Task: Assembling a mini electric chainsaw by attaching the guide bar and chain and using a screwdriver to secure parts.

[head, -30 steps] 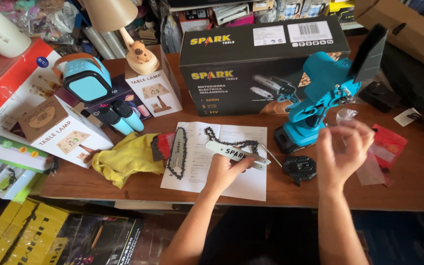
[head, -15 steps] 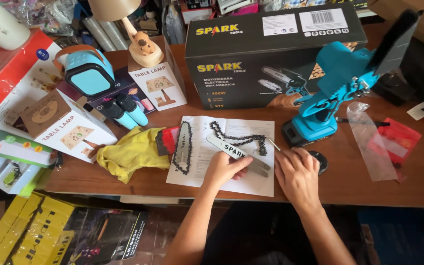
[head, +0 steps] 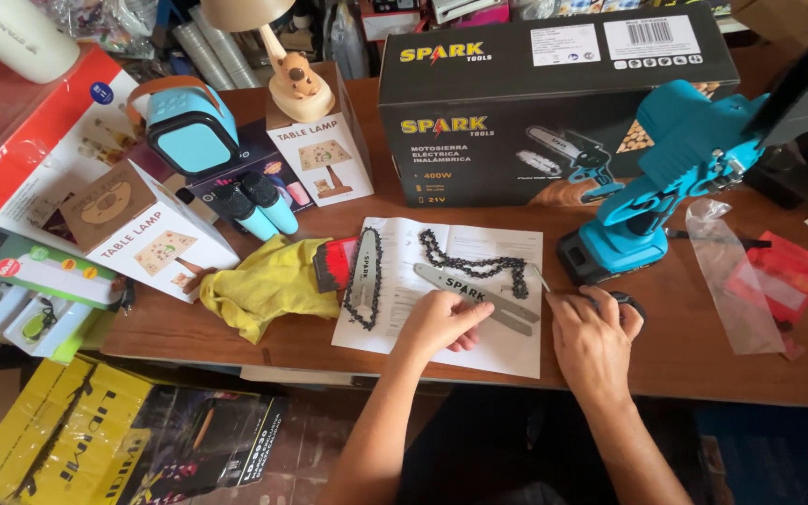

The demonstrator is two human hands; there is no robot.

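Head view, looking down on a cluttered wooden table [head: 703, 365]. Far across it lies a long black box [head: 554, 103]; right of centre a blue cordless saw body [head: 675, 178] stands with no bar or chain fitted, so assembly looks barely begun. Near the edge, an open paper manual [head: 441, 290] carries a loose saw chain [head: 479, 266] and a silver guide bar [head: 479, 297], flat and angled. The left hand [head: 441, 323] rests on the bar, fingers curled together over it. The right hand [head: 596, 341] sits just right of the bar's tip, fingers bent over a small dark part [head: 627, 301]; whether it grips that, I cannot tell.
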